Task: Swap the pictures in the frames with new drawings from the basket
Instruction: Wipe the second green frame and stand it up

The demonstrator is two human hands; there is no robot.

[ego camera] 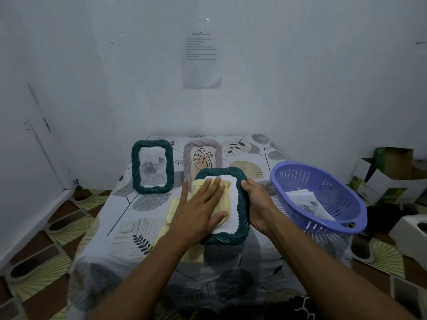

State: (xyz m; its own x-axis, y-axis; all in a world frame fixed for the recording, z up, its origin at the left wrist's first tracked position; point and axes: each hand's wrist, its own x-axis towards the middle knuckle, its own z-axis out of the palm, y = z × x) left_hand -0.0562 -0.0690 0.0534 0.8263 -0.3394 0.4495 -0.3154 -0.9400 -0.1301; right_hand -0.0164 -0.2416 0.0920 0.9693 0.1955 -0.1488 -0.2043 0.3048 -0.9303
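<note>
Head view, read from left to right. On the tabletop [138,218], draped in a leaf-printed cover, a standing green frame [152,169] with a rope-twist moulded rim shows a grey rose picture. The left hand [199,204] lies flat, fingers straight and spread, pressing a yellow cloth [226,202] of soft striped weave onto the pale face of the held green frame [243,209], which has the same twisted rim and rounded corners and sits near the middle of the tabletop, tilted toward the viewer. Behind it stands a beige frame [203,155] holding a line-drawn leaf. The right hand [258,202] curls its fingers round the held frame's right rim, steadying it. At far right a purple basket [298,179], oval slotted plastic, contains the paper drawings [309,203]. The step in hand appears to be wiping the frame's face; it is best done with even, light pressure from the flat palm while the gripping hand prevents sliding, since the glossy rim and smooth face are likely slippery.
</note>
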